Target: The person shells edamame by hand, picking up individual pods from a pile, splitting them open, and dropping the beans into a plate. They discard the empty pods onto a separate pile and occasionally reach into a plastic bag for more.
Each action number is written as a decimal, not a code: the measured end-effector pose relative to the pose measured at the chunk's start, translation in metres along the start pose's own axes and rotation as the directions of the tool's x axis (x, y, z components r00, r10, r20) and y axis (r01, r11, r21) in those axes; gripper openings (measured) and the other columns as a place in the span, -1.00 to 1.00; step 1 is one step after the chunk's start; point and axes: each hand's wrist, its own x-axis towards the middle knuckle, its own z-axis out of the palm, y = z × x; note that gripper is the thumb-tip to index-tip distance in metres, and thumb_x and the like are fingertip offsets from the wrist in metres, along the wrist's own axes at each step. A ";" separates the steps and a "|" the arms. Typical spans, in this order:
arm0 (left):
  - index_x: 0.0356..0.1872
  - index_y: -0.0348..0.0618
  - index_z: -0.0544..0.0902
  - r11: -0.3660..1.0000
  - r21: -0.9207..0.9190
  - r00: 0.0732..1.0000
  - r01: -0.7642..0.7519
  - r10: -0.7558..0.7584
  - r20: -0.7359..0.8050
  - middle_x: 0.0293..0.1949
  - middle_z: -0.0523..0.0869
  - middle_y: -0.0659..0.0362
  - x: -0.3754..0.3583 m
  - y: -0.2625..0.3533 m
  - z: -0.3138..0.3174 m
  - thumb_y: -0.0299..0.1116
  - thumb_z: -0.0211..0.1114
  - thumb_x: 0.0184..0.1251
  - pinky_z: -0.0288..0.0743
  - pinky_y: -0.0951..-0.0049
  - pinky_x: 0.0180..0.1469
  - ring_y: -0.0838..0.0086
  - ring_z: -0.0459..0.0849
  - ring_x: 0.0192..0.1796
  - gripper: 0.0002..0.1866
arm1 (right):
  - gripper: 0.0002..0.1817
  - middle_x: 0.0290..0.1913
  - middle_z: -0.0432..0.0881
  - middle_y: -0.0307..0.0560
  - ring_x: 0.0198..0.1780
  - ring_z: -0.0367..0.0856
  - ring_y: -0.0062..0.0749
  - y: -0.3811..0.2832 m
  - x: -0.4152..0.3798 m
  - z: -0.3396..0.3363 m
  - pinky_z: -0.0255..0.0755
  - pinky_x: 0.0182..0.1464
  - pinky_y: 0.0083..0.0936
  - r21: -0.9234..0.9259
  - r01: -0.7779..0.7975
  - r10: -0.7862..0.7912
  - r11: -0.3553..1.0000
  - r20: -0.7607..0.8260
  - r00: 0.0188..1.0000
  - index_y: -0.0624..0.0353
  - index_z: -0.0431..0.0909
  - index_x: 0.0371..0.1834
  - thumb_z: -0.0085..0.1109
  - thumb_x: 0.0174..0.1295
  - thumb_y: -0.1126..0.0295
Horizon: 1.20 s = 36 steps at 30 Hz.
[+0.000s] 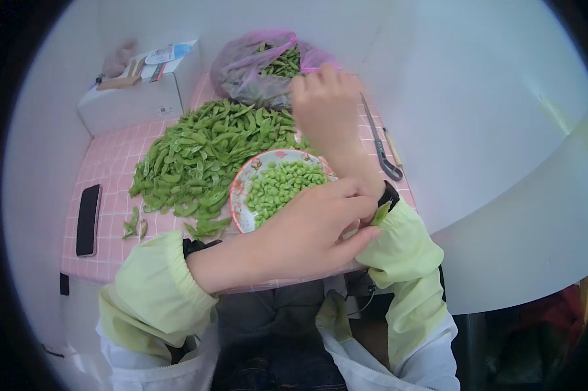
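Left hand (307, 231): pinching a pod (380, 214) beside the bowl (242, 189)
Right hand (326, 107): reaching past the bowl, fingers curling loosely into the bag (242, 65)

pod in left grip: green edamame pod (380, 213), small, pinched at the fingertips of the left hand (307, 238), tilted, held just off the near right rim of the bowl.
bag: clear pinkish plastic bag (242, 62), crumpled, mouth open, lay at the far edge of the bench, unshelled green pods (282, 63) inside; right hand (326, 107) reached to its mouth, fingers curled among the pods.
bowl: round patterned bowl (240, 184), upright, near front of bench, roughly half full of shelled green beans (282, 184).
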 end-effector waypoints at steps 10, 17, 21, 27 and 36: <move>-0.34 -0.32 0.48 0.992 -0.128 0.998 -0.022 0.030 0.056 -0.16 0.61 0.06 0.000 0.002 0.005 -0.40 0.17 0.30 0.41 0.37 -0.21 0.26 0.56 -0.27 -0.84 | -0.70 -0.68 0.50 -0.30 -0.57 0.52 -0.60 -0.002 0.003 -0.032 0.37 -0.43 -0.62 0.720 -0.693 0.324 -0.026 0.662 0.676 0.19 0.63 -0.37 0.11 0.27 0.16; -0.27 -0.30 0.45 0.988 -0.084 0.992 -0.126 0.125 -0.023 -0.05 0.56 0.03 0.003 0.003 0.030 -0.45 0.17 0.26 0.45 0.29 -0.19 0.15 0.56 -0.24 -0.86 | -0.74 -0.69 0.28 -0.41 -0.56 0.32 -0.66 0.022 -0.003 -0.039 0.17 -0.42 -0.66 -0.024 -0.169 -0.117 -0.985 0.815 0.567 0.15 0.52 -0.36 -0.09 0.41 0.28; -0.28 -0.31 0.44 0.986 0.027 0.985 -0.167 0.168 -0.044 -0.10 0.55 0.00 0.004 -0.004 0.035 -0.44 0.18 0.23 0.47 0.25 -0.22 0.11 0.55 -0.22 -0.84 | -0.74 -0.69 0.25 -0.41 -0.55 0.28 -0.66 0.029 -0.023 -0.028 0.11 -0.43 -0.66 -0.234 0.026 -0.165 -0.972 0.757 0.632 0.13 0.50 -0.37 -0.14 0.42 0.31; -0.35 -0.32 0.47 0.989 0.119 0.970 -0.086 0.111 -0.218 -0.38 0.58 0.03 0.009 -0.027 -0.009 -0.39 0.24 0.22 0.47 0.28 -0.27 0.13 0.57 -0.32 -0.82 | -0.77 -0.67 0.33 -0.42 -0.57 0.31 -0.63 0.032 -0.021 -0.043 0.21 -0.42 -0.62 0.380 -0.396 0.055 -0.836 0.776 0.628 0.10 0.55 -0.32 -0.06 0.40 0.27; -0.48 -0.33 0.54 0.885 0.384 0.915 0.264 -0.104 -0.389 -0.55 0.58 0.04 0.001 -0.084 -0.070 -0.33 0.33 0.13 0.43 0.36 -0.39 0.30 0.59 -0.48 -0.76 | -0.80 -0.59 0.61 -0.01 -0.56 0.59 -0.21 0.015 -0.035 -0.022 0.40 -0.46 -0.37 0.636 -0.539 0.084 0.553 0.601 0.795 0.23 0.51 -0.25 0.11 0.25 0.30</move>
